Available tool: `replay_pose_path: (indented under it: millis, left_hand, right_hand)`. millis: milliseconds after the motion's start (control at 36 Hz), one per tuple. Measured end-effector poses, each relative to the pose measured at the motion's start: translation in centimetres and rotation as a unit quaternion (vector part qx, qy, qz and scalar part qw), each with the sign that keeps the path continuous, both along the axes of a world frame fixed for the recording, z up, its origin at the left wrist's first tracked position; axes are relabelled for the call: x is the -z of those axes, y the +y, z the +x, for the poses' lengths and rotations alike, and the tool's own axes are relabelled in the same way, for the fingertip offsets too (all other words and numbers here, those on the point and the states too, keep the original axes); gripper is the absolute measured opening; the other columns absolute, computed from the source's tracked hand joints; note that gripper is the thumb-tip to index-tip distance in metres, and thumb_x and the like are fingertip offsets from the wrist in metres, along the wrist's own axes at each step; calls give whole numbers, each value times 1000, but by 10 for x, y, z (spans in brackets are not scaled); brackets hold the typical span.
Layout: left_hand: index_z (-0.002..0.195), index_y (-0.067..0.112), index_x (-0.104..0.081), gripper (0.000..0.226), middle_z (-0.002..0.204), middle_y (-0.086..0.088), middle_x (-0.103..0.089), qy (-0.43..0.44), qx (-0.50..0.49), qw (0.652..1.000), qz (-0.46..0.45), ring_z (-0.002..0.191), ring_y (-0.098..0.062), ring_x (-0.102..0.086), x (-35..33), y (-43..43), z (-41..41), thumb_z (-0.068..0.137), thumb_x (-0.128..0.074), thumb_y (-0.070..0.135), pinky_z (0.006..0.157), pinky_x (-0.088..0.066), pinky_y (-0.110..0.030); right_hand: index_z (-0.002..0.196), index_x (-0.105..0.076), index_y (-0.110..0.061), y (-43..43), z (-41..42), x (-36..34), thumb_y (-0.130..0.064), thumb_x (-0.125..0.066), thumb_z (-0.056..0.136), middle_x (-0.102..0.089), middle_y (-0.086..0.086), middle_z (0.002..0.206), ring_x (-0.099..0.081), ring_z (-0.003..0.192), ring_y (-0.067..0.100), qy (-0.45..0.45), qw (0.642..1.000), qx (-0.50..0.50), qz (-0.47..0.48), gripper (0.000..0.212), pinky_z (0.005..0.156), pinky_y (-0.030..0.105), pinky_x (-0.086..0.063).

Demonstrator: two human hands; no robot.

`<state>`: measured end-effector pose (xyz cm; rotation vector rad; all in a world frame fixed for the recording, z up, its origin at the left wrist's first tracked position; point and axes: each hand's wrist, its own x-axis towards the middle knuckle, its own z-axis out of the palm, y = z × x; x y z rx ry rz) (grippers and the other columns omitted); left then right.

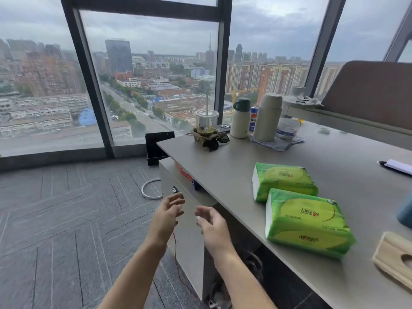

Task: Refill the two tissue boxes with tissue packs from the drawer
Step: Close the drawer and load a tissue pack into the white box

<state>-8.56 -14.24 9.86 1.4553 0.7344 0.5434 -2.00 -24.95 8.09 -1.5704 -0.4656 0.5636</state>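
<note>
Two green tissue packs lie on the grey desk (245, 175): the far tissue pack (283, 181) and the near tissue pack (307, 221), touching each other. A wooden tissue box lid (394, 259) with an oval slot sits at the desk's right front edge. A blue object (405, 212), cut off by the frame, stands behind it. My left hand (167, 212) and my right hand (211, 224) hover empty, fingers apart, in front of the drawer cabinet (178, 197) under the desk's left end. The drawer looks closed.
At the desk's far end stand a plastic cup with a plant (206, 123), two cream flasks (267, 117), a cola can (254, 117) and a small tub on cloth. A black box (156, 148) and a white ring (151, 188) lie on the carpet. A sofa (367, 90) is at the right.
</note>
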Motion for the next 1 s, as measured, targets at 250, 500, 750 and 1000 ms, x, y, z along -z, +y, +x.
replay_pose_path:
  millis: [250,500,750,1000]
  left_hand:
    - [110,19,-66,27,102,-1,-73,-120,20,988,95,93,-13,-66,-71,-51,-17,93,-52,2,71,-48,-13]
    - [101,29,-68,24,97,3,-74,-131,130,974,131,89,-3,-67,-85,-114,23,86,-66,11,76,-50,-15]
    - [132,35,-52,82,107,-7,-72,1,240,957,165,95,-15,-71,-68,-146,54,59,-79,58,92,-55,-38]
    - [113,57,-51,79,125,12,-60,-27,250,952,174,114,-8,-61,-49,-159,73,42,-88,51,103,-48,-39]
  right_hand:
    - [102,-67,-25,-69,-11,-108,-14,-56,93,-71,-6,95,-65,90,1,-189,978,0,84,18,78,16,-49]
    - [99,-65,-32,-160,18,-136,-19,-59,91,-68,-14,98,-61,94,-3,-343,929,138,-8,16,78,15,-46]
    - [125,-51,-34,-219,50,-101,-49,-70,78,-44,-3,134,-42,127,18,-286,918,185,-201,52,107,38,-36]
    - [133,-45,-32,-235,48,-92,-33,-80,74,-57,-2,128,-54,111,13,-271,923,165,-218,68,89,20,-40]
